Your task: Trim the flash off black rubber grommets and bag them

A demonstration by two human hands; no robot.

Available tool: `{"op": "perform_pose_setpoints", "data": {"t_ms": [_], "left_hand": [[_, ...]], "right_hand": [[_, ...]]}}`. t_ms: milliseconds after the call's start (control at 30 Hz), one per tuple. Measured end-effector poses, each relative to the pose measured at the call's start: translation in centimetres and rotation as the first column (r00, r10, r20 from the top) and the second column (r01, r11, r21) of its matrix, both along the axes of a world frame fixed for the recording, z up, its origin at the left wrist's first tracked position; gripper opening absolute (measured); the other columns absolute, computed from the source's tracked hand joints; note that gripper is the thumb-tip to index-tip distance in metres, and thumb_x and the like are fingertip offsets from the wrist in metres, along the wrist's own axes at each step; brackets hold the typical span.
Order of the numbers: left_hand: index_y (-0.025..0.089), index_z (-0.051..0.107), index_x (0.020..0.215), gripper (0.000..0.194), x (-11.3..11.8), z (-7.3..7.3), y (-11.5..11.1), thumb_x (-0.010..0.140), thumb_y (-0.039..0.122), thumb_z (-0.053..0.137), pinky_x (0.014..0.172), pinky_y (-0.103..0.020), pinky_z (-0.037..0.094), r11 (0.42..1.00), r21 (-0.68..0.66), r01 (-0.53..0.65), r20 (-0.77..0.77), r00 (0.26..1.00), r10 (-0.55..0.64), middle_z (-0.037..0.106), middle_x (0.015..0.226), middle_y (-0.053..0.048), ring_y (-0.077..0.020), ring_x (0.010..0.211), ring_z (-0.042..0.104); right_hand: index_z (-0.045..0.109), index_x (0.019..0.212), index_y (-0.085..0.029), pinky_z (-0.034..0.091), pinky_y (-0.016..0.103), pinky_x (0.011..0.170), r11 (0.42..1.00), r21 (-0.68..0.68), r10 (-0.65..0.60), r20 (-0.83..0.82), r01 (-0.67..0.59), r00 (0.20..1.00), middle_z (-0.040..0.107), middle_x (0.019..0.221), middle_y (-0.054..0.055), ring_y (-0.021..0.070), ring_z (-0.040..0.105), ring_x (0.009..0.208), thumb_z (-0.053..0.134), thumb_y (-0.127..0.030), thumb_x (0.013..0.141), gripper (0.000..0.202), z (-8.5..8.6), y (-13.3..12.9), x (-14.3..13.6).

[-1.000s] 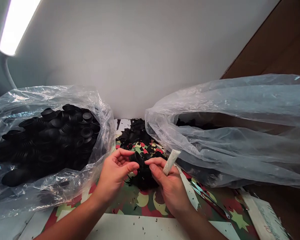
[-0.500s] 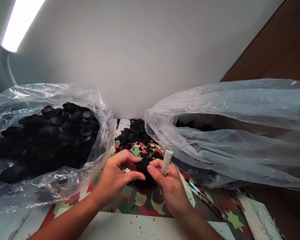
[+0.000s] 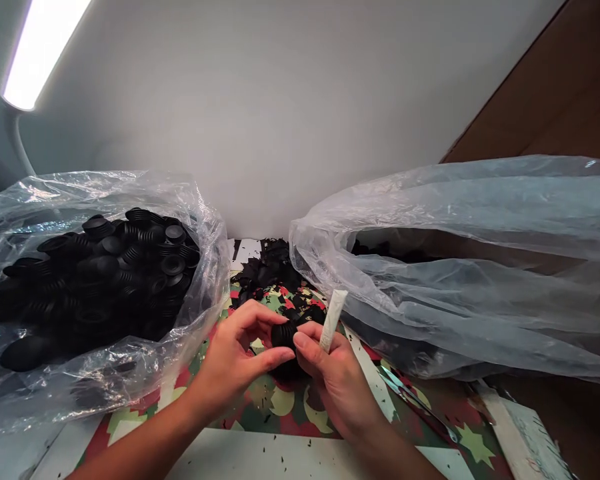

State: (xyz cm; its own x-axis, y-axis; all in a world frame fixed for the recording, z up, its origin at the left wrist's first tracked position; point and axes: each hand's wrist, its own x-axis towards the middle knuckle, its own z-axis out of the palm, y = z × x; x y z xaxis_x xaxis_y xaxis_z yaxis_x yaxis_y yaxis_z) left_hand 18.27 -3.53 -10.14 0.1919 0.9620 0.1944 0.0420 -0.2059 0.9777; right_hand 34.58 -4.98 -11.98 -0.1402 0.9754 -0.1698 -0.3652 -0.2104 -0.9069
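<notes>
A black ribbed rubber bellows (image 3: 283, 333) is pinched between the thumb and fingers of my left hand (image 3: 235, 350), over the middle of the table. My right hand (image 3: 333, 363) is closed around a pale, tape-wrapped handle (image 3: 334, 319) that sticks up past the knuckles. Its thumb and forefinger meet the right side of the bellows. Whatever is at the handle's lower end is hidden by the fingers. Behind the hands lies a heap of thin black rubber scraps (image 3: 273, 267).
At left, a clear plastic bag (image 3: 213, 267) holds many similar black bellows (image 3: 100, 267). Another plastic bag (image 3: 430, 300) stands open at right with dark pieces inside. Metal scissors or tweezers (image 3: 420, 403) lie right of my hand. A bright lamp (image 3: 45, 53) hangs upper left.
My left fingers have shifted slightly on the bellows, which now shows its ribs more clearly. The wrapped handle has tilted and risen a little in my right hand.
</notes>
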Motion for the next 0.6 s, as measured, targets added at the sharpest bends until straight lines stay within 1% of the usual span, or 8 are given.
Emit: {"op": "perform_pose_setpoints", "data": {"t_ms": [167, 300, 400, 467, 500, 533, 567, 600], "left_hand": [[0.022, 0.079, 0.089, 0.017, -0.1, -0.4, 0.0, 0.074, 0.025, 0.086, 0.068, -0.023, 0.052, 0.998, 0.041, -0.047, 0.058, 0.997, 0.045, 0.07, 0.085, -0.002, -0.0149, 0.075, 0.062], [0.023, 0.08, 0.087, 0.014, -0.1, -0.7, 0.1, 0.074, 0.025, 0.087, 0.067, -0.023, 0.053, 0.989, 0.131, -0.067, 0.129, 0.99, 0.05, 0.072, 0.083, -0.002, -0.0148, 0.074, 0.063], [0.023, 0.08, 0.083, 0.009, -0.2, -0.7, 0.2, 0.077, 0.025, 0.085, 0.069, -0.023, 0.054, 0.973, 0.218, -0.073, 0.118, 0.992, 0.048, 0.071, 0.08, -0.002, -0.0148, 0.076, 0.065], [0.023, 0.08, 0.081, 0.005, -0.4, -0.4, 0.3, 0.079, 0.025, 0.084, 0.069, -0.023, 0.053, 0.955, 0.288, -0.066, 0.046, 0.997, 0.055, 0.071, 0.079, -0.002, -0.0147, 0.076, 0.066], [0.023, 0.08, 0.08, 0.005, -0.6, -0.2, 0.3, 0.08, 0.026, 0.083, 0.069, -0.023, 0.053, 0.945, 0.321, -0.058, 0.003, 0.998, 0.06, 0.071, 0.078, -0.002, -0.0146, 0.075, 0.066], [0.022, 0.079, 0.079, 0.005, -0.7, 0.0, 0.4, 0.08, 0.026, 0.083, 0.068, -0.023, 0.053, 0.935, 0.351, -0.05, -0.038, 0.997, 0.068, 0.071, 0.077, -0.002, -0.0144, 0.074, 0.066], [0.022, 0.079, 0.079, 0.006, -0.9, 0.1, 0.4, 0.081, 0.027, 0.083, 0.067, -0.022, 0.053, 0.925, 0.378, -0.042, -0.074, 0.994, 0.076, 0.071, 0.076, -0.002, -0.0143, 0.073, 0.066], [0.022, 0.079, 0.078, 0.007, -1.0, 0.2, 0.5, 0.081, 0.027, 0.082, 0.065, -0.022, 0.053, 0.914, 0.403, -0.035, -0.106, 0.991, 0.085, 0.071, 0.076, -0.002, -0.0141, 0.071, 0.066]], "right_hand": [[0.053, 0.06, -0.018, 0.013, 0.023, 0.047, 0.999, 0.007, -0.037, -0.028, 0.037, 0.999, 0.024, 0.054, -0.01, 0.0067, 0.016, 0.052, 0.087, -0.06, 0.062, 0.053, 0.2, 0.1, 0.0], [0.05, 0.06, -0.019, 0.011, 0.024, 0.046, 0.999, -0.038, 0.021, -0.171, -0.027, 0.985, 0.02, 0.052, -0.011, 0.0063, 0.013, 0.05, 0.088, -0.052, 0.064, 0.051, 0.1, 0.0, 0.0], [0.05, 0.061, -0.02, 0.012, 0.024, 0.046, 0.997, -0.04, 0.062, -0.191, -0.071, 0.98, 0.019, 0.052, -0.012, 0.0066, 0.013, 0.049, 0.086, -0.053, 0.066, 0.049, -0.2, -0.1, -0.1], [0.055, 0.062, -0.019, 0.014, 0.024, 0.046, 0.998, 0.0, 0.067, -0.084, -0.067, 0.994, 0.022, 0.053, -0.011, 0.0071, 0.015, 0.049, 0.083, -0.057, 0.069, 0.048, -0.5, 0.0, 0.1], [0.06, 0.064, -0.019, 0.017, 0.024, 0.046, 0.999, 0.045, 0.029, 0.005, -0.029, 1.0, 0.024, 0.052, -0.01, 0.0077, 0.018, 0.049, 0.08, -0.06, 0.073, 0.046, -0.6, 0.1, 0.3], [0.065, 0.067, -0.018, 0.021, 0.024, 0.047, 0.993, 0.118, -0.043, 0.099, 0.032, 0.994, 0.028, 0.053, -0.008, 0.0087, 0.023, 0.05, 0.074, -0.061, 0.079, 0.045, -0.7, 0.2, 0.6], [0.07, 0.07, -0.018, 0.026, 0.025, 0.049, 0.972, 0.212, -0.14, 0.178, 0.101, 0.974, 0.035, 0.054, -0.005, 0.0101, 0.031, 0.052, 0.068, -0.062, 0.085, 0.046, -0.8, 0.4, 0.9], [0.074, 0.072, -0.019, 0.033, 0.025, 0.052, 0.934, 0.314, -0.245, 0.225, 0.168, 0.943, 0.045, 0.06, -0.002, 0.012, 0.039, 0.056, 0.06, -0.061, 0.091, 0.048, -0.8, 0.5, 1.3]]}}
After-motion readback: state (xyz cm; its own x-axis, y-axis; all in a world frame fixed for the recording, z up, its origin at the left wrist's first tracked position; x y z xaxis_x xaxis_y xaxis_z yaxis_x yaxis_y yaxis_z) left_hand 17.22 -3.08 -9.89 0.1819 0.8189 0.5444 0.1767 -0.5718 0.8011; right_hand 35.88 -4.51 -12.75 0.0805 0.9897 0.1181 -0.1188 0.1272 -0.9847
